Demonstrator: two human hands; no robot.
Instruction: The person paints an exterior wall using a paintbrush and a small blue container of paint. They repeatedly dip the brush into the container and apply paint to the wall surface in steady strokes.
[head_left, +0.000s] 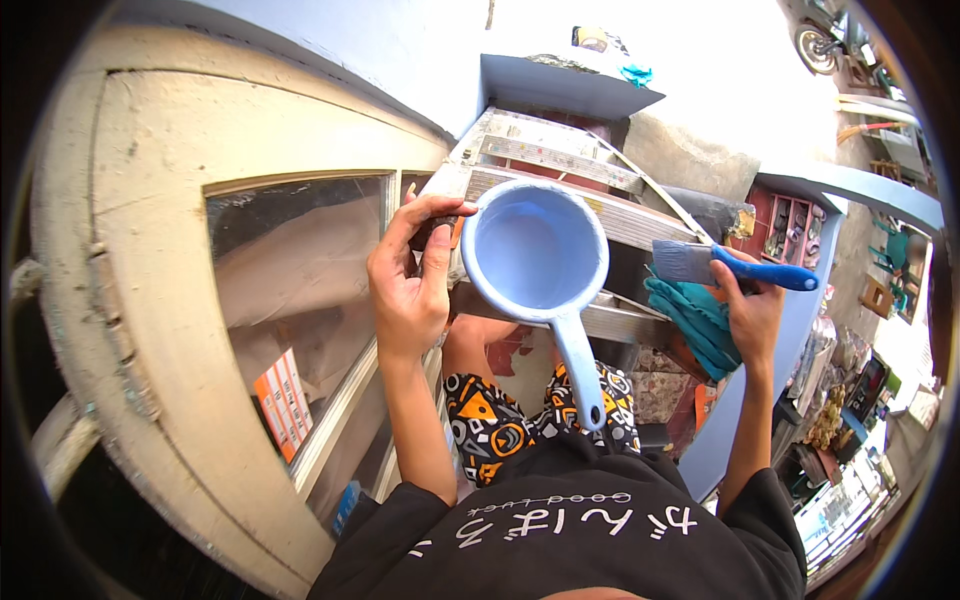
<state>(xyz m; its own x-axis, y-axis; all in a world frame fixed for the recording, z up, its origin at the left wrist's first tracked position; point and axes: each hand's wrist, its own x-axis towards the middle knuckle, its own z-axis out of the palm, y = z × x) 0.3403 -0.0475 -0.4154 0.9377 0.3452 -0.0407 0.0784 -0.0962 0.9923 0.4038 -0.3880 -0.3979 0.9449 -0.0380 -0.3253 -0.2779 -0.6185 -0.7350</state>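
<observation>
My left hand curls round a dark end part of an aluminium stepladder, its index fingertip by the rim of a blue plastic dipper. The dipper holds light blue paint, and its handle points down towards my shorts; what bears its weight is hidden. In my right hand is a paintbrush with a blue handle, its bristles pointing left and coated in blue. A teal cloth hangs over the ladder just left of that hand.
A cream door or window frame with glass panes stands close on the left. Blue-painted ledges lie ahead. A pink rack with footwear is beyond my right hand. A motorcycle and green chairs are farther off.
</observation>
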